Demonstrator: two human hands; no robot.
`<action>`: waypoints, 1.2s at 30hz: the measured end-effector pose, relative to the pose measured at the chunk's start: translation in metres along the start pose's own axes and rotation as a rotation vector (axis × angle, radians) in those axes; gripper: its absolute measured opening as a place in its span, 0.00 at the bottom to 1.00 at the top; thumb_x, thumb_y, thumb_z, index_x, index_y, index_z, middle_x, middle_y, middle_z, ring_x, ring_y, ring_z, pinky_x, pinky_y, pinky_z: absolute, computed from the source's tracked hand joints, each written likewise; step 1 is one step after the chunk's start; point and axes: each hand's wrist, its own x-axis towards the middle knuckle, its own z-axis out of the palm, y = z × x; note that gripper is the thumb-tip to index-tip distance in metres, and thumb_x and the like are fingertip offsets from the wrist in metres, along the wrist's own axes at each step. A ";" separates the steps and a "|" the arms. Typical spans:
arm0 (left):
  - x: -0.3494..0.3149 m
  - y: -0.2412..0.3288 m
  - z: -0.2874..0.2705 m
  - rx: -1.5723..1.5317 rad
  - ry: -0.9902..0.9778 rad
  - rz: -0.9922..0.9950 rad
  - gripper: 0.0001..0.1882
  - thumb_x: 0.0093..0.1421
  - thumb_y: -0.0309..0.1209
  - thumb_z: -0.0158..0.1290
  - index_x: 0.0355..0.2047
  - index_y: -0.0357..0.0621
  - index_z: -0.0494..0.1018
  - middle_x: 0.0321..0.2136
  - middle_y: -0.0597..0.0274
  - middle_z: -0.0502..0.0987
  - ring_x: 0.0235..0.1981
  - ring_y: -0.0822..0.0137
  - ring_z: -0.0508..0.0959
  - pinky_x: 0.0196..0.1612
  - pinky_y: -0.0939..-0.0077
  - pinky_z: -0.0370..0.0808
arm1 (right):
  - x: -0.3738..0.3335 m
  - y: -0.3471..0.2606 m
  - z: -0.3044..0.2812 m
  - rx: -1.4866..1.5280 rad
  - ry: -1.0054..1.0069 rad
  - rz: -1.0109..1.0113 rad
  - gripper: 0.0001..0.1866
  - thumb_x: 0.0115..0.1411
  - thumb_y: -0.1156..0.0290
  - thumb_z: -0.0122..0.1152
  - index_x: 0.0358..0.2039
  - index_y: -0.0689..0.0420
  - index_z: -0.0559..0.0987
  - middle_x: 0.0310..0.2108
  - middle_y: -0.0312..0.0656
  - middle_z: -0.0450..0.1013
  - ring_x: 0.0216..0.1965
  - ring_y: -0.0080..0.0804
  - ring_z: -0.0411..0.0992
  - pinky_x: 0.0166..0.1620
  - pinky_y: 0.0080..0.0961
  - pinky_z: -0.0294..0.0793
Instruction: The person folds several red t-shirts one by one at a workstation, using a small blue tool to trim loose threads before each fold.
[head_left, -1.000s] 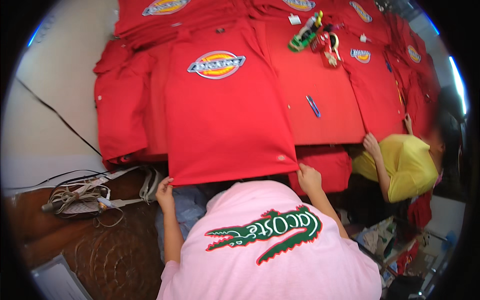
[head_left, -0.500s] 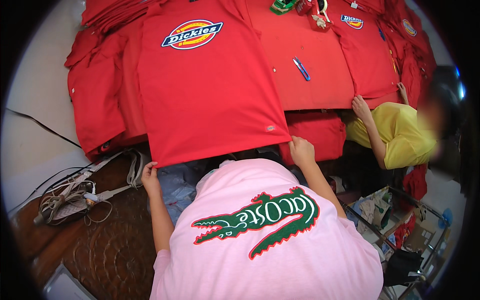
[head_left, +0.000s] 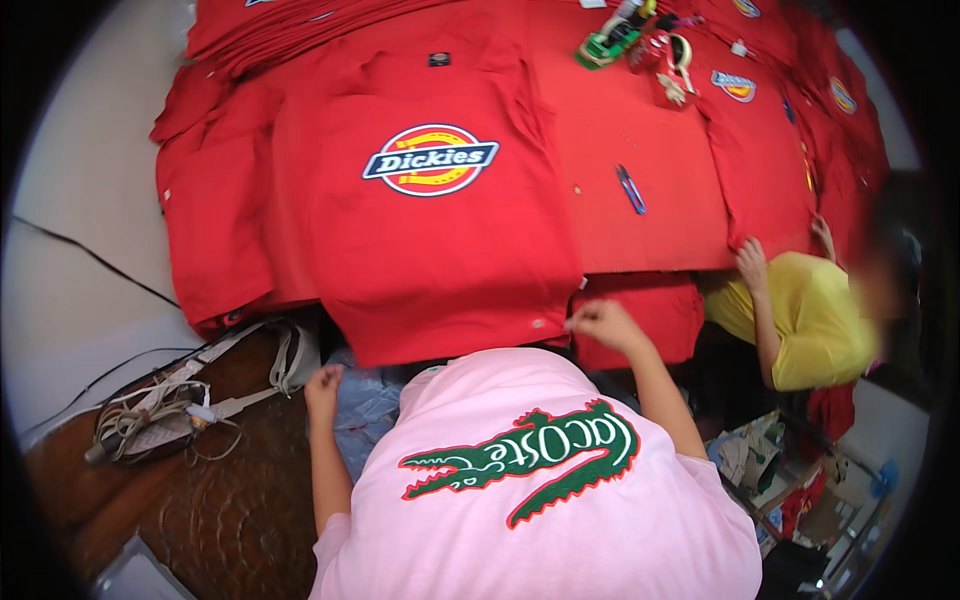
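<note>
A red T-shirt [head_left: 440,260] with a large logo on its chest lies front up over the table, its hem toward me. At its near right corner, my right hand [head_left: 605,325] has thumb and fingers drawn together, fingertips against the cloth's edge. Blur hides whether fabric is between them. Just off the near left corner is my left hand [head_left: 323,388], fingers curled together, with a small gap to the shirt and nothing visible in it. Blue thread snips [head_left: 631,190] lie on the red-covered table [head_left: 650,235] to the right of the shirt.
Red shirts [head_left: 215,215] hang at the left, and a red bundle [head_left: 640,325] sits below the table edge. A tape dispenser [head_left: 675,72] stands far right. A person in yellow [head_left: 805,315] handles another red shirt. Tangled cables [head_left: 150,420] lie at left.
The hem was stretched taut between my hands; now it sags, and my left hand has come away from it. The shirt's neckline shows farther down in view. The view has shifted slightly.
</note>
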 end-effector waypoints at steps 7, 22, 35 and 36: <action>0.142 0.202 -0.010 -0.241 0.047 0.412 0.10 0.64 0.26 0.63 0.44 0.34 0.81 0.40 0.58 0.80 0.41 0.69 0.81 0.49 0.76 0.76 | 0.147 -0.135 -0.078 -0.118 0.636 -0.384 0.13 0.59 0.67 0.73 0.37 0.63 0.82 0.28 0.41 0.75 0.32 0.33 0.75 0.40 0.33 0.75; 0.245 0.296 0.025 -0.656 -0.481 0.160 0.08 0.64 0.22 0.58 0.35 0.49 0.70 0.31 0.75 0.75 0.36 0.82 0.73 0.43 0.84 0.70 | 0.182 -0.145 -0.137 -0.188 0.547 -0.090 0.22 0.63 0.51 0.69 0.31 0.60 0.83 0.16 0.39 0.69 0.19 0.24 0.64 0.27 0.31 0.65; 0.306 0.423 0.095 -1.149 -0.779 -0.434 0.48 0.66 0.67 0.49 0.67 0.33 0.65 0.65 0.49 0.72 0.66 0.53 0.70 0.70 0.56 0.66 | 0.283 -0.272 -0.137 1.353 0.054 0.034 0.16 0.66 0.60 0.66 0.48 0.58 0.82 0.43 0.41 0.83 0.42 0.33 0.81 0.49 0.34 0.82; 0.310 0.424 0.105 -1.172 -0.746 -0.383 0.49 0.65 0.68 0.48 0.67 0.34 0.64 0.66 0.49 0.71 0.67 0.53 0.70 0.70 0.55 0.66 | 0.281 -0.285 -0.137 1.422 0.031 0.014 0.16 0.67 0.60 0.66 0.48 0.58 0.82 0.44 0.42 0.83 0.43 0.35 0.81 0.50 0.35 0.82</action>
